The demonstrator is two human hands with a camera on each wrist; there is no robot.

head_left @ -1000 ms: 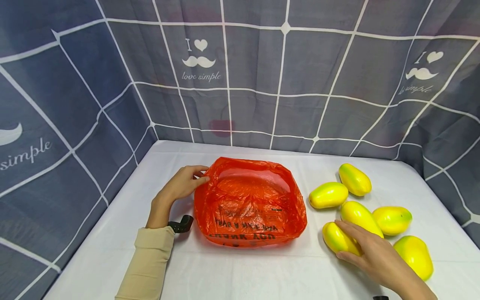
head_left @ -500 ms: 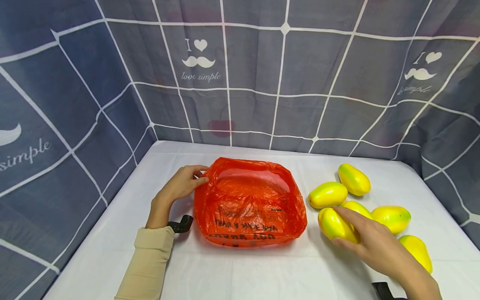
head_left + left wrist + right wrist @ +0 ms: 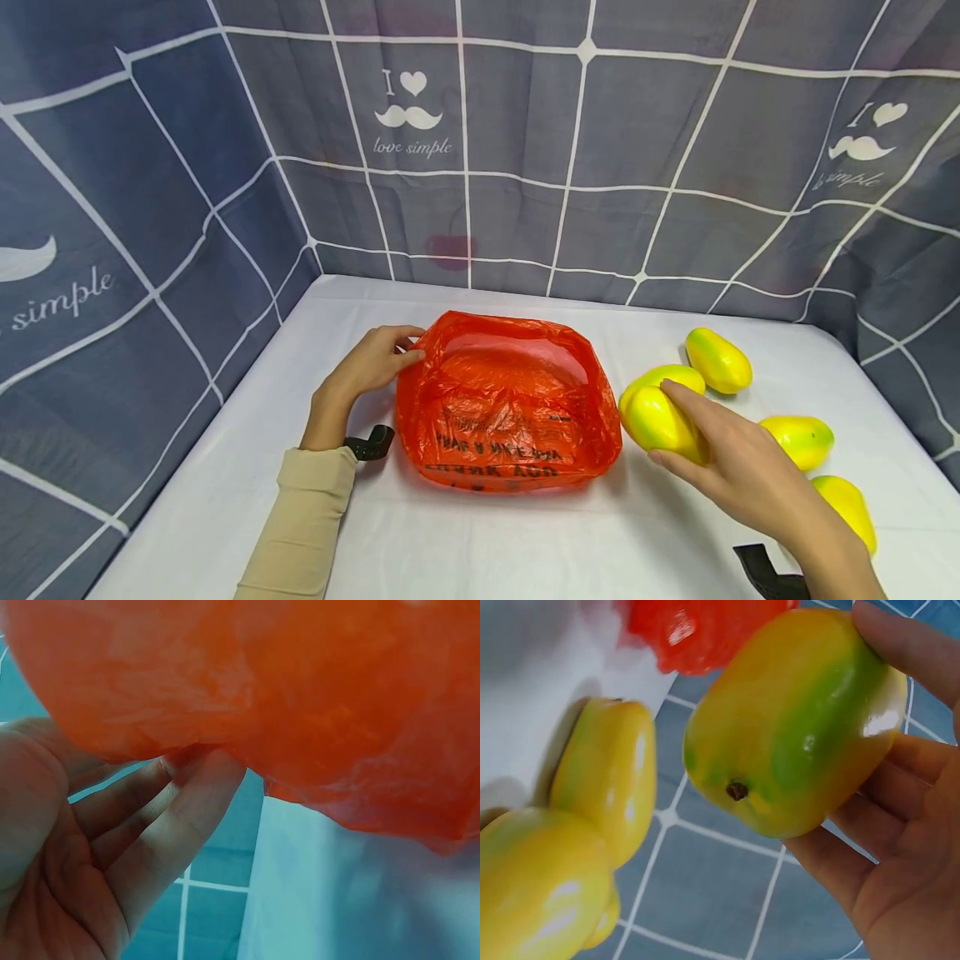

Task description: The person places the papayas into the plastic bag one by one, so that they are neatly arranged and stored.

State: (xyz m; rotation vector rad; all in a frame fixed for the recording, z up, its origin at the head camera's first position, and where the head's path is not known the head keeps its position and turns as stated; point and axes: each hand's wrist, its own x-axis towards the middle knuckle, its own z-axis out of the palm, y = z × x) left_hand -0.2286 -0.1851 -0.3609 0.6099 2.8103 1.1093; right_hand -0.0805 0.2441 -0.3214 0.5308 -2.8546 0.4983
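Observation:
A red plastic bag [image 3: 510,462] with dark printing stands with its mouth wide open at the middle of the table. My left hand [image 3: 367,362] holds its left rim between thumb and fingers; in the left wrist view the red film hides the fingertips. In my right hand [image 3: 738,462] is a yellow mango [image 3: 660,425], gripped by thumb and fingers just right of the bag. The right wrist view shows a green streak and a dark stem spot on this mango [image 3: 787,727]. Another mango [image 3: 671,377] lies partly hidden behind it.
More mangoes lie at the right: one far back [image 3: 718,360], one beyond the right hand [image 3: 798,442] and one beside the right forearm [image 3: 847,508]. Under them is a white tablecloth [image 3: 480,542]. A grey checked curtain [image 3: 517,225] closes off the back and sides.
My right hand has lifted the mango and moved it up and to the left, closer to the bag. The left hand stays at the bag's rim. The head view has shifted slightly.

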